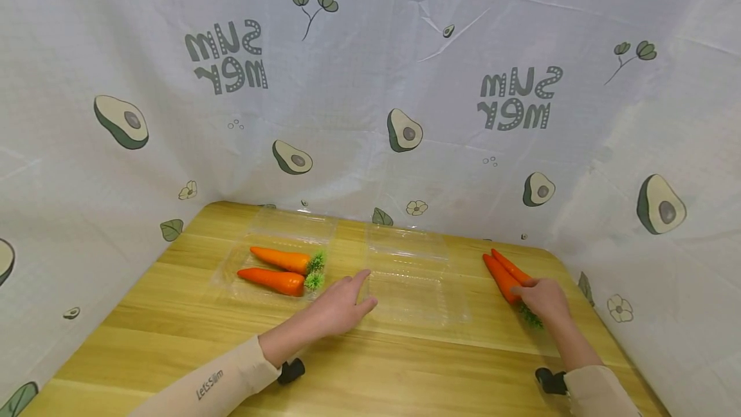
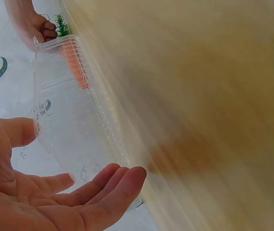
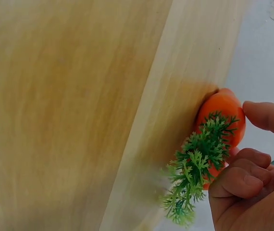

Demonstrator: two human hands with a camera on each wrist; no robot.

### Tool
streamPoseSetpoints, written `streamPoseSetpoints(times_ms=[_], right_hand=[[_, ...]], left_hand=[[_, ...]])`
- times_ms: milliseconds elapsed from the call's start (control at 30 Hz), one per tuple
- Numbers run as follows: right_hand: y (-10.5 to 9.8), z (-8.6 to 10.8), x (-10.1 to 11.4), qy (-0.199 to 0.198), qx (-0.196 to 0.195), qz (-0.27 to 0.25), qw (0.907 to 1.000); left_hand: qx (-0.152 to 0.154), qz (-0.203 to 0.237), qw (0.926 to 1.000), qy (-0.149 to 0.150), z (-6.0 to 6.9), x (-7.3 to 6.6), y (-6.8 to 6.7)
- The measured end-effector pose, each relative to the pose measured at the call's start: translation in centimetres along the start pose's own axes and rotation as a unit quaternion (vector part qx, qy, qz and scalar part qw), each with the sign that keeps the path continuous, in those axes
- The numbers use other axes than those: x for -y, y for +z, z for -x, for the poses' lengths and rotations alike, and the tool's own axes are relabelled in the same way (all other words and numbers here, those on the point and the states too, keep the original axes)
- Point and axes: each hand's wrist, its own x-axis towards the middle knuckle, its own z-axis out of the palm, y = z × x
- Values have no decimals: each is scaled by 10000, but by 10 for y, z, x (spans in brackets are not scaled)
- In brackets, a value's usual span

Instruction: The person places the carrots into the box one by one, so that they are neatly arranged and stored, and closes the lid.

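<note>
My left hand [image 1: 341, 306] is beside the left edge of an open clear plastic box [image 1: 408, 298], fingers spread and holding nothing. In the left wrist view the thumb of this hand [image 2: 55, 187] is near the rim of the box [image 2: 69, 106]; whether it touches cannot be told. At the right, two orange-red carrots lie side by side, and my right hand [image 1: 544, 300] grips the nearer carrot [image 1: 501, 278] by its thick end. The right wrist view has the thumb of the hand [image 3: 257, 178] against the carrot [image 3: 223, 108], with curled fingers on the other side and green leaves [image 3: 194, 166] hanging below.
Left of my left hand, another open clear box [image 1: 231, 262] holds two carrots [image 1: 280, 259], their leafy ends to the right. Both boxes have their lids laid back toward the printed curtain [image 1: 347, 101]. The curtain surrounds the wooden table [image 1: 370, 378] at the back and sides.
</note>
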Motion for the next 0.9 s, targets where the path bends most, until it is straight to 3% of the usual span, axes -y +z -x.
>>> streamPoseSetpoints(times_ms=[600, 900], right_hand=[[3, 0, -3, -27, 139, 66, 9999], [4, -1, -4, -109, 105, 361, 9992]], left_hand=[[-24, -57, 10000, -13, 1, 0, 1], [-37, -56, 10000, -50, 1, 0, 1]])
